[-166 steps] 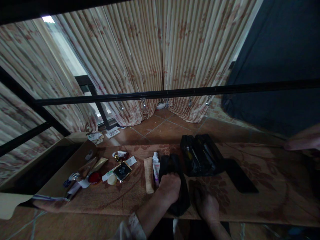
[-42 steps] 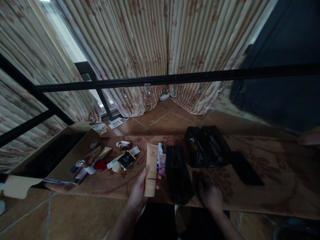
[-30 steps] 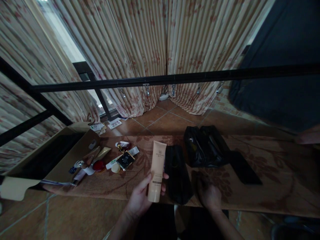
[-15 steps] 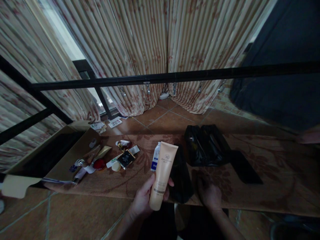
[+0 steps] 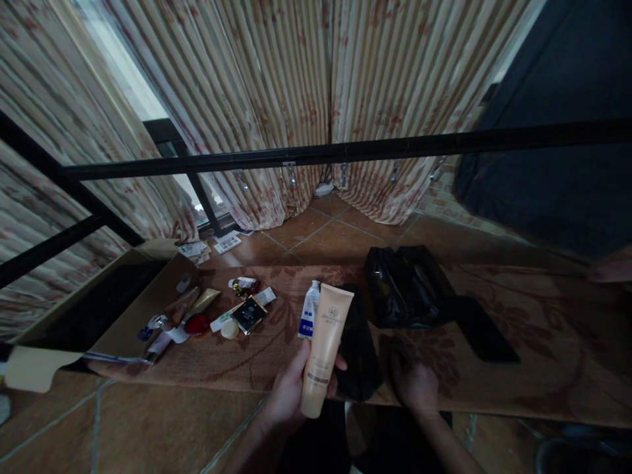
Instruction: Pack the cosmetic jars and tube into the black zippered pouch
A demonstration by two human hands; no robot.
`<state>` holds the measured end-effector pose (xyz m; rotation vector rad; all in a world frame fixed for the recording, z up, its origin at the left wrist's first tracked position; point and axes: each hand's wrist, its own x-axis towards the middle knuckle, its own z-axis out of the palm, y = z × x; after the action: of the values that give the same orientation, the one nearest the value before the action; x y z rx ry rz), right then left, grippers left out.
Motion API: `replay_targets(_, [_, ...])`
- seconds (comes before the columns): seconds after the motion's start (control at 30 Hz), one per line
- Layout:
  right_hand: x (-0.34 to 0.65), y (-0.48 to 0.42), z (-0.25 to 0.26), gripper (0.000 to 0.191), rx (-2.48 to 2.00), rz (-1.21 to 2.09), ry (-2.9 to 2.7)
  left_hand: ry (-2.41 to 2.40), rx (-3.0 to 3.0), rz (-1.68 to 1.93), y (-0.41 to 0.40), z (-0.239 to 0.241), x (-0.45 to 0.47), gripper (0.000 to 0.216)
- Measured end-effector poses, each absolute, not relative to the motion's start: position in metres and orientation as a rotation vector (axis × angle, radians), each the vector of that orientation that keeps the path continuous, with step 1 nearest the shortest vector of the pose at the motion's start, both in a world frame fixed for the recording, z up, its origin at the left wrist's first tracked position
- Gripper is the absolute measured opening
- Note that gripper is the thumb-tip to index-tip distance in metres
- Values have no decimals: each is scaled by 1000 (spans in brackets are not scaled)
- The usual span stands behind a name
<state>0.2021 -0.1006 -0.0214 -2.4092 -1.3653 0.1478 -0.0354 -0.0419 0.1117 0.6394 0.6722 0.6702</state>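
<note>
My left hand (image 5: 289,388) is closed round a beige squeeze tube (image 5: 326,345), held tilted with its cap end down. Just behind it lies a white and blue tube (image 5: 309,309), partly covered by the beige one. My right hand (image 5: 415,385) rests on the patterned cloth with its fingers curled in, and I see nothing in it; its fingertips are in shadow. Between the hands lies a flat black pouch (image 5: 363,359). A glossy black bag (image 5: 407,286) sits beyond my right hand, with a dark flap (image 5: 486,329) to its right.
A cardboard box (image 5: 133,309) stands at the left. Near it lie a gold tube (image 5: 205,301), a red round container (image 5: 197,324), a black square packet (image 5: 249,314) and several other small items. A black metal rail (image 5: 316,155) crosses in front of curtains (image 5: 276,79). Part of another person's hand (image 5: 612,266) shows at right.
The beige tube and my left hand have shifted slightly to the right, so more of the white and blue tube shows. My right hand stays in place.
</note>
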Motion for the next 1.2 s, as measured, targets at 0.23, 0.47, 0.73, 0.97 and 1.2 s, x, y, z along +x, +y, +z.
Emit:
replay_targets(0.23, [202,-101,-20,33,-2374,173,-1363,705,561,691,-43,115,-33,54])
replay_targets(0.47, [203,-101,-22,35,-2377,190,-1393,813,735,641,-49,133,-40,54])
replay_targets(0.73, [202,-101,-18,37,-2357,175,-1391,980,844,617,-50,146,-11,85])
replay_targets(0.97, [204,-101,-23,37,-2380,186,-1391,1155,861,618,-46,157,0,91])
replay_targets(1.2, [204,-100,-23,34,-2405,163,-1400,1153,957,646,-47,157,2,85])
